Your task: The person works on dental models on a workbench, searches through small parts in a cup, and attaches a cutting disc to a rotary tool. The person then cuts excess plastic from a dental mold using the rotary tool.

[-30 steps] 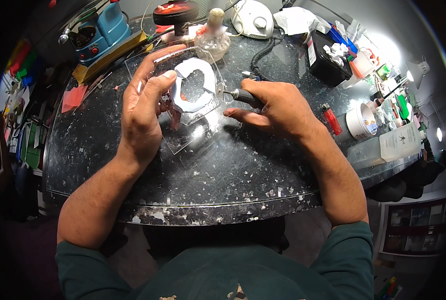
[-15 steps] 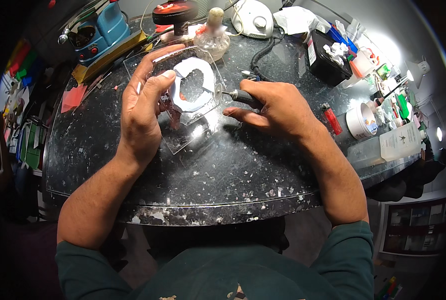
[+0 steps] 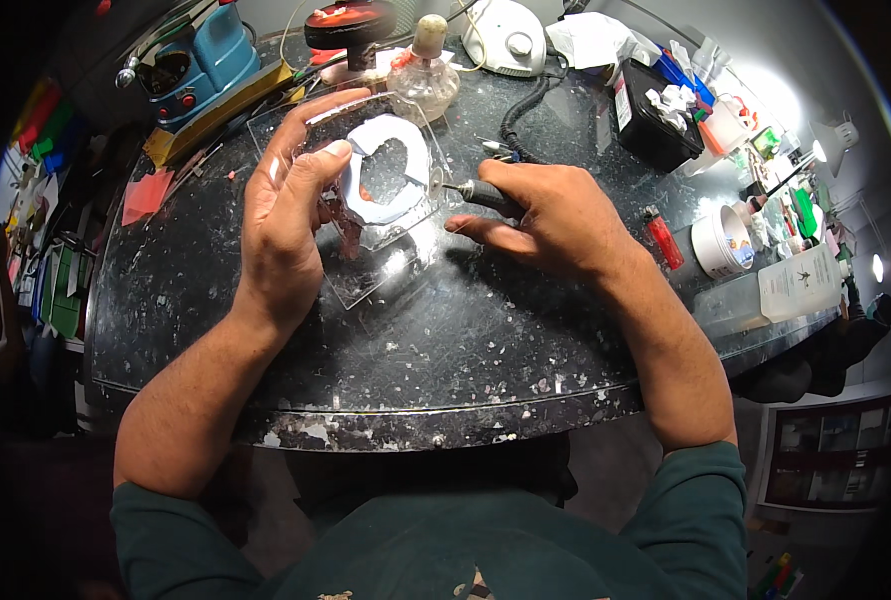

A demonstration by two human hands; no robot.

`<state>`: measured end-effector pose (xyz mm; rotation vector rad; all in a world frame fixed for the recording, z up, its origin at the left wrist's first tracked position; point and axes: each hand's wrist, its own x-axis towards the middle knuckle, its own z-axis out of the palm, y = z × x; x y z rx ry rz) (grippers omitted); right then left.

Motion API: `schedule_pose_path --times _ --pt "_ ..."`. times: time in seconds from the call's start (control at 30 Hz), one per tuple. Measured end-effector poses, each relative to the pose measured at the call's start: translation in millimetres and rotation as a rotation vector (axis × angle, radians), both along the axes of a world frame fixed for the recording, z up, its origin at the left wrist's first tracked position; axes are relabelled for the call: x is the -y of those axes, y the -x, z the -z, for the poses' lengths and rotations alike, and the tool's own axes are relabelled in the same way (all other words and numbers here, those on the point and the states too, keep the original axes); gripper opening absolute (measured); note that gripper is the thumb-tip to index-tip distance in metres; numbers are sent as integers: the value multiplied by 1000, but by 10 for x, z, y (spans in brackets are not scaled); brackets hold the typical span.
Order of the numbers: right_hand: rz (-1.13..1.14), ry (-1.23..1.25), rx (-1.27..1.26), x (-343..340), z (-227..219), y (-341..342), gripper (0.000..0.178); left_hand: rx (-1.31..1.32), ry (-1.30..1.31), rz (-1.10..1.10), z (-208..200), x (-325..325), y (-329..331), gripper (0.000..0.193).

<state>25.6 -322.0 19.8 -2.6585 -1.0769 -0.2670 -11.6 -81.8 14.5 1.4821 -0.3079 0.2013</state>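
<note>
My left hand point(image 3: 288, 225) grips a clear plastic sheet point(image 3: 354, 285) by its left side, thumb on top and fingers behind. A white horseshoe-shaped piece point(image 3: 388, 209) sits within the sheet's middle; whether it is moulded in or lies beneath I cannot tell. From the right, my right hand point(image 3: 564, 212) is closed round a dark rotary handpiece point(image 3: 492, 196). Its small round disc point(image 3: 437, 182) is at the sheet's right edge, beside the white piece. Contact between disc and sheet is too fine to make out.
A glass spirit burner point(image 3: 426, 90) stands just behind the sheet. The handpiece's cord point(image 3: 511, 118) runs back toward a white control box point(image 3: 506, 40). On the right are a red lighter point(image 3: 663, 238), a white tub point(image 3: 723, 245), a bottle point(image 3: 801, 284) and a black bin point(image 3: 656, 125).
</note>
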Motion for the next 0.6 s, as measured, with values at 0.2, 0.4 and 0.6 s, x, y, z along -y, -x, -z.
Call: schedule_pose_path --times 0.2,0.4,0.6 --pt "-11 -6 -3 0 8 -8 40 15 -10 -14 23 1 -15 44" --pt "-4 -6 -3 -2 4 -8 39 31 42 -35 40 34 -42 44" --pt "107 -177 43 17 -12 -2 38 -88 187 94 65 7 -30 44"
